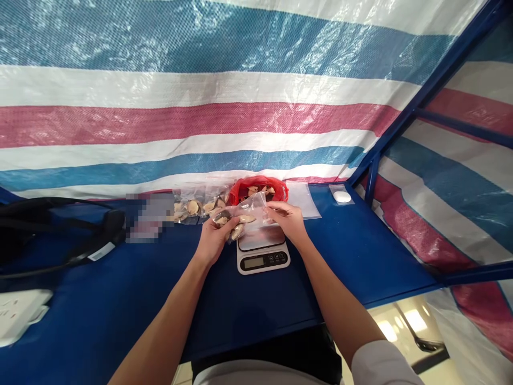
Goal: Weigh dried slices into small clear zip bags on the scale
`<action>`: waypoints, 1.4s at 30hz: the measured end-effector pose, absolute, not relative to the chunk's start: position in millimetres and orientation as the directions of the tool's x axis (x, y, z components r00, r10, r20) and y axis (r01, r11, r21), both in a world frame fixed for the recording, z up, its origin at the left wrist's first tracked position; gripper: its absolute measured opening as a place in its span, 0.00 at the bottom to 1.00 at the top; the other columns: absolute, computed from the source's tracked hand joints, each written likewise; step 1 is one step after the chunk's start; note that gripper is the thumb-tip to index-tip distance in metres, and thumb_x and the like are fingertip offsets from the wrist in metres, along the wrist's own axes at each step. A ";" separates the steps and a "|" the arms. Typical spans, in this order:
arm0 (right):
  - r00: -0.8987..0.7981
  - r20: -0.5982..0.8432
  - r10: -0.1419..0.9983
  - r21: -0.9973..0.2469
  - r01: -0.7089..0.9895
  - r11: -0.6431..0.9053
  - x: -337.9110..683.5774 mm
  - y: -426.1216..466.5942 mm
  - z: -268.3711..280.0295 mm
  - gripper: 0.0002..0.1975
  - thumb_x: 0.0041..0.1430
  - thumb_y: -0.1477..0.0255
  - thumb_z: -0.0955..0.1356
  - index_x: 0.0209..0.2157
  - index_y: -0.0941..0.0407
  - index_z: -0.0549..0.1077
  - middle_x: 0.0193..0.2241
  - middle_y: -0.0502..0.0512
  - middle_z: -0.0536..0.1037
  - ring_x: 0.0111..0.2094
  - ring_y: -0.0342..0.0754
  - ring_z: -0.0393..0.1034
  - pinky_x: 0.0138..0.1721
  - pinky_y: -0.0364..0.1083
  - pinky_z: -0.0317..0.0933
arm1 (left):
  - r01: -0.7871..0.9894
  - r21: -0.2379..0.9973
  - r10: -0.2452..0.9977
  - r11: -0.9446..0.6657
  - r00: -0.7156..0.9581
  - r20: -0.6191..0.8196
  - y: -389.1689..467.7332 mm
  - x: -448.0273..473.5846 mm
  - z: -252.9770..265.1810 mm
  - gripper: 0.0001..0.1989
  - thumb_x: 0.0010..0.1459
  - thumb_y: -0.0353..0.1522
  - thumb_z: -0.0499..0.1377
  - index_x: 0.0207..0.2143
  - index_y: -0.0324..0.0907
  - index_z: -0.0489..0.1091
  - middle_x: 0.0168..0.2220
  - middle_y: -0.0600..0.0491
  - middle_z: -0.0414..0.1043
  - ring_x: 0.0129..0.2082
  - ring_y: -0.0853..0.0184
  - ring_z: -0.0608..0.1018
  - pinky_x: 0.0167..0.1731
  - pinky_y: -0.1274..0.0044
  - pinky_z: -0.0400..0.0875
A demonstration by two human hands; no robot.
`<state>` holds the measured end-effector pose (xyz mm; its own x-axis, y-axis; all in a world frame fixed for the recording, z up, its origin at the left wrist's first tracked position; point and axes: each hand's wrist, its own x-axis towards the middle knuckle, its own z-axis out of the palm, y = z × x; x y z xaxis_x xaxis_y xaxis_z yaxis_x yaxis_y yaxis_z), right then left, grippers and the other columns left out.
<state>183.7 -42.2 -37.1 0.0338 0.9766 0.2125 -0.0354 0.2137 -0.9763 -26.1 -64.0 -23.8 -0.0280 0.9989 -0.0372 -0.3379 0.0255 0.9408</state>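
Above a white digital scale [263, 261], a clear plastic bag [253, 209] with several pale dried slices in it hangs tilted between my hands. My left hand [213, 239] is closed round the bag's filled lower part, thumb on top. At the bag's other end, my right hand [287, 217] pinches the thin plastic edge. Right behind the bag, a red plastic bag [281, 188] lies open with more pieces inside. Filled clear bags of slices [188, 207] rest just left of it. The bag and my hands partly cover the scale's plate.
Flat clear bags [306, 201] lie right of the red bag, and a white rounded object [342, 197] sits farther right. Black straps [100, 235] and a white power strip [22, 315] occupy the left. Striped sheeting [200, 123] rises behind the blue table [256, 310].
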 end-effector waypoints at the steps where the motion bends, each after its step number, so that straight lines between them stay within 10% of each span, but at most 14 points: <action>1: 0.038 0.199 0.979 -0.979 -0.034 0.201 183.4 -42.3 -36.5 0.19 0.50 0.57 0.77 0.40 0.55 0.83 0.38 0.55 0.85 0.33 0.50 0.79 0.32 0.48 0.79 | -0.296 0.955 0.999 0.007 -0.044 -0.021 -63.3 -28.7 -23.6 0.25 0.41 0.39 0.77 0.41 0.39 0.77 0.31 0.53 0.80 0.29 0.66 0.80 0.32 0.76 0.76; 8: -0.005 0.123 0.992 -0.992 -0.014 0.123 179.6 -40.8 -34.5 0.19 0.51 0.58 0.76 0.42 0.54 0.83 0.40 0.55 0.85 0.34 0.51 0.80 0.31 0.47 0.79 | 0.169 0.942 0.904 -0.291 -0.274 0.329 -55.8 -56.0 -21.1 0.26 0.50 0.43 0.71 0.48 0.40 0.75 0.41 0.48 0.79 0.40 0.60 0.82 0.41 0.70 0.78; 14: -0.084 0.083 0.993 -0.996 0.026 0.085 176.6 -36.5 -22.8 0.17 0.52 0.60 0.75 0.42 0.53 0.83 0.40 0.55 0.84 0.32 0.51 0.81 0.27 0.48 0.79 | 0.638 0.594 0.740 -0.490 -0.056 0.671 -58.6 -48.6 0.2 0.12 0.61 0.40 0.63 0.41 0.43 0.79 0.42 0.46 0.80 0.43 0.59 0.81 0.49 0.67 0.75; 27: -0.288 0.353 0.890 -0.825 0.353 0.441 178.4 -13.9 -7.0 0.09 0.60 0.69 0.72 0.41 0.51 0.85 0.37 0.53 0.86 0.39 0.52 0.81 0.41 0.48 0.76 | 0.188 0.982 0.989 0.000 0.144 -0.028 -24.9 -12.3 26.7 0.21 0.53 0.50 0.65 0.25 0.40 0.75 0.24 0.50 0.77 0.23 0.64 0.77 0.26 0.74 0.75; 42: -0.493 0.103 0.864 -0.907 0.310 0.285 188.3 13.4 15.6 0.18 0.60 0.56 0.71 0.37 0.57 0.84 0.25 0.50 0.78 0.26 0.44 0.73 0.25 0.41 0.73 | 0.019 1.000 0.964 0.004 0.264 -0.009 -3.3 -22.2 7.6 0.21 0.47 0.50 0.72 0.29 0.40 0.81 0.27 0.48 0.79 0.26 0.65 0.78 0.29 0.73 0.77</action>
<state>188.3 13.4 15.6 -0.4928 0.8641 0.1030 0.3102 0.2849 -0.9070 -22.2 -3.3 7.6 0.2641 0.9645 -0.0085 0.0194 0.0035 0.9998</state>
